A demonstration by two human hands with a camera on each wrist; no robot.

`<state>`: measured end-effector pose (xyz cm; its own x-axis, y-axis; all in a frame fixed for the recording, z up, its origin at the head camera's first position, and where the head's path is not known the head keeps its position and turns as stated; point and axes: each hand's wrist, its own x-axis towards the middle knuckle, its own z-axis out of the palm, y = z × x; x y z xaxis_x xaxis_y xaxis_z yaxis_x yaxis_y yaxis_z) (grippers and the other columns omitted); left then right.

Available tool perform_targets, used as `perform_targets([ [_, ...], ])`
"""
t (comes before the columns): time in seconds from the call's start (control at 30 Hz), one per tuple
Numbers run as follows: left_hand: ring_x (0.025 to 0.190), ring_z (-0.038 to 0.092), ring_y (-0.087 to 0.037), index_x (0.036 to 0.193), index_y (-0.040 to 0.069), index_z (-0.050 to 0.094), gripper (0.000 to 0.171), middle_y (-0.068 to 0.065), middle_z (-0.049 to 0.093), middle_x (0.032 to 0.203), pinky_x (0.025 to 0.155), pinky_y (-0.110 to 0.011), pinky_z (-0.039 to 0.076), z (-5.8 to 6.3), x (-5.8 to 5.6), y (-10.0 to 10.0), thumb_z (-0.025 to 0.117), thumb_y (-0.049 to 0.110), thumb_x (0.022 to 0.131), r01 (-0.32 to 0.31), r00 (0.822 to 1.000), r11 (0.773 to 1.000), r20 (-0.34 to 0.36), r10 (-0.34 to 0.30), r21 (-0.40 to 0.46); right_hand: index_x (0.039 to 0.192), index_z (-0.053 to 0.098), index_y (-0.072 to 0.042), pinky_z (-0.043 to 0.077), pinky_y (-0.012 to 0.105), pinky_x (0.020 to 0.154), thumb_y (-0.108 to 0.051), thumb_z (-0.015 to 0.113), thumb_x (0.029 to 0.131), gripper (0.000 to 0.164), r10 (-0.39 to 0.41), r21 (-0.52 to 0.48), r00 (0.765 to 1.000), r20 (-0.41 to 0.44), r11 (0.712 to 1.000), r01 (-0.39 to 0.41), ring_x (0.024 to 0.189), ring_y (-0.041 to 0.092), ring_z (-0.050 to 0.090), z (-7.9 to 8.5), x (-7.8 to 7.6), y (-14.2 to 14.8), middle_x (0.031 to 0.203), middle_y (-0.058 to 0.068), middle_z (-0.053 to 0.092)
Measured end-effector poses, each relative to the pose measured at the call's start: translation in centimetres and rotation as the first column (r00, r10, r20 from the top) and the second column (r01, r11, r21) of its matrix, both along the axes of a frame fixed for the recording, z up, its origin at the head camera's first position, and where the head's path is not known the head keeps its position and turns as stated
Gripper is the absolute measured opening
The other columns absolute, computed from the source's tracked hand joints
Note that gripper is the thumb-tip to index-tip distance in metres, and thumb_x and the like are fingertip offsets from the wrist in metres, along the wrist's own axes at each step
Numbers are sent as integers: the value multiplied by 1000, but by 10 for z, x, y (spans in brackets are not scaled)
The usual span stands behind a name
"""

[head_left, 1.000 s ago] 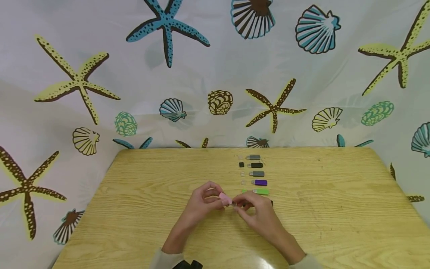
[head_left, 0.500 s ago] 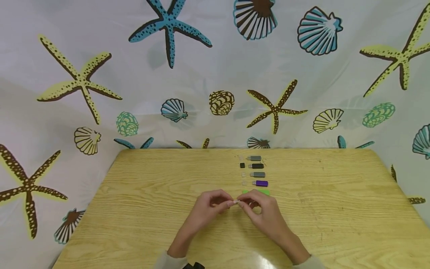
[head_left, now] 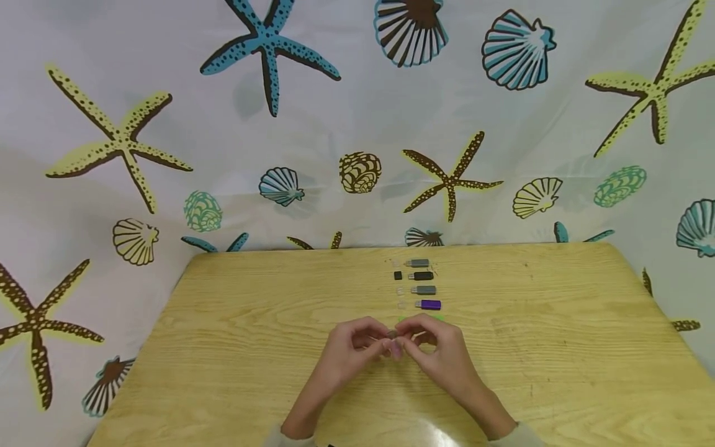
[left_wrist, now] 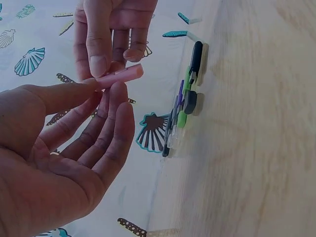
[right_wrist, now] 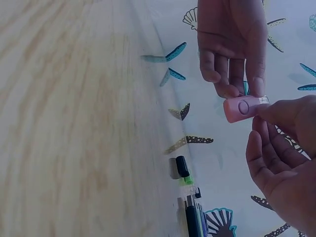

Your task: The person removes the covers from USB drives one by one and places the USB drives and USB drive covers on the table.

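Note:
A pink USB flash drive point(head_left: 396, 349) is held up between both hands over the front part of the table. My left hand point(head_left: 350, 351) pinches it between thumb and fingertips, and my right hand point(head_left: 444, 351) pinches it from the other side. In the right wrist view the pink flash drive point(right_wrist: 241, 108) shows a round mark on its flat face and a light-coloured end at the fingertips. The left wrist view shows its plain pink end point(left_wrist: 129, 74) sticking out past the fingers.
Beyond the hands lies a column of flash drives: grey point(head_left: 419, 263), black point(head_left: 421, 275), grey point(head_left: 424, 290) and purple point(head_left: 429, 305). Small caps, one of them black point(head_left: 398, 275), lie to their left. A green drive point(head_left: 437, 318) is mostly hidden behind the right hand. A patterned curtain point(head_left: 313, 124) hangs behind the table.
The hands have come together, and the right hand now pinches the pink flash drive too. The drive has turned from pointing sideways to pointing toward the table's front.

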<state>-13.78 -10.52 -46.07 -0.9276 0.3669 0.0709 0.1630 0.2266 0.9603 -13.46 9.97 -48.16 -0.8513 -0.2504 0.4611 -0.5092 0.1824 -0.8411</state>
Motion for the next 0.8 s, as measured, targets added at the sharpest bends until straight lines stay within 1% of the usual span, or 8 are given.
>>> perform_targets([
  [0.03,83,73,-39,104,1,74,10,-14,75,100,72,-49,61,0,0,0,71,8,98,-5,1000,1000,9,4,16,102,74,-6,62,34,69,6,77,89,18,-1,-1,1000,6,1000,1,86,18,71,0,0,0,98,2,75],
  [0.13,85,73,-37,105,-3,71,9,-16,73,100,73,-49,61,1,0,0,70,3,98,-31,998,997,51,27,73,103,74,-8,62,34,68,-1,78,91,15,-15,14,999,41,1000,14,85,16,71,2,1,-1,97,0,75],
  [0.23,90,74,-33,107,-5,69,11,-19,71,102,76,-49,61,2,0,-1,68,0,98,-65,993,987,105,50,144,104,74,-12,61,32,68,-11,77,94,11,-20,30,997,73,999,18,85,16,71,2,1,-2,97,-2,75],
  [0.3,92,74,-32,109,-6,68,12,-20,70,103,77,-47,62,3,0,-1,67,0,98,-77,991,981,117,57,179,105,73,-13,61,32,69,-16,75,96,10,-16,35,996,91,999,13,85,16,72,3,2,-2,98,-2,75],
  [0.4,93,73,-30,112,-4,69,14,-20,69,106,76,-43,62,5,-1,0,67,0,98,-86,994,979,85,71,187,107,74,-12,61,33,70,-18,72,98,10,5,22,994,106,1000,-7,85,22,73,6,2,-2,100,-1,75],
  [0.57,89,73,-28,114,-1,72,18,-17,71,106,73,-36,62,6,-1,1,72,1,95,-79,996,989,-40,85,127,110,75,-12,61,33,75,-17,69,100,13,46,-5,987,155,999,-46,90,32,73,12,2,4,106,0,75],
  [0.7,85,74,-24,109,3,76,17,-11,75,100,72,-31,62,5,-1,2,76,3,93,-77,990,996,-118,81,35,110,76,-11,61,31,74,-14,71,99,12,46,11,985,167,999,-49,89,30,73,14,3,10,106,1,75],
  [0.8,85,75,-20,106,5,78,15,-8,76,98,73,-29,62,4,0,3,77,3,91,-68,987,998,-143,68,8,109,77,-11,60,28,67,-10,76,94,15,26,74,992,123,997,-35,80,23,70,14,4,15,105,0,74],
])
